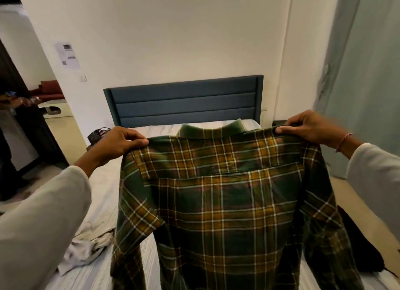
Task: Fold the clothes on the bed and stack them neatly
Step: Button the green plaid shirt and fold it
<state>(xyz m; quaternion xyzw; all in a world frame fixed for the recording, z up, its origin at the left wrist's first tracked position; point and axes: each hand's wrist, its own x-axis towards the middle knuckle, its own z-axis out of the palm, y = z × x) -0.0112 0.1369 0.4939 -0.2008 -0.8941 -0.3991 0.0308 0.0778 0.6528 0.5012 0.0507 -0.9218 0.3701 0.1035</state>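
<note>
A green and yellow plaid shirt (225,199) hangs in the air above the bed (104,181), its back toward me and collar at the top. My left hand (121,144) pinches the left shoulder seam. My right hand (311,127) pinches the right shoulder seam. Both sleeves hang down at the sides. A crumpled light grey garment (86,248) lies on the bed at lower left. A dark garment (359,244) lies on the bed at the right, partly hidden by the shirt.
A blue padded headboard (184,103) stands against the white wall at the far end. A small dark object (97,134) sits at the bed's far left corner. A cream cabinet (58,118) stands to the left, a pale curtain (363,73) to the right.
</note>
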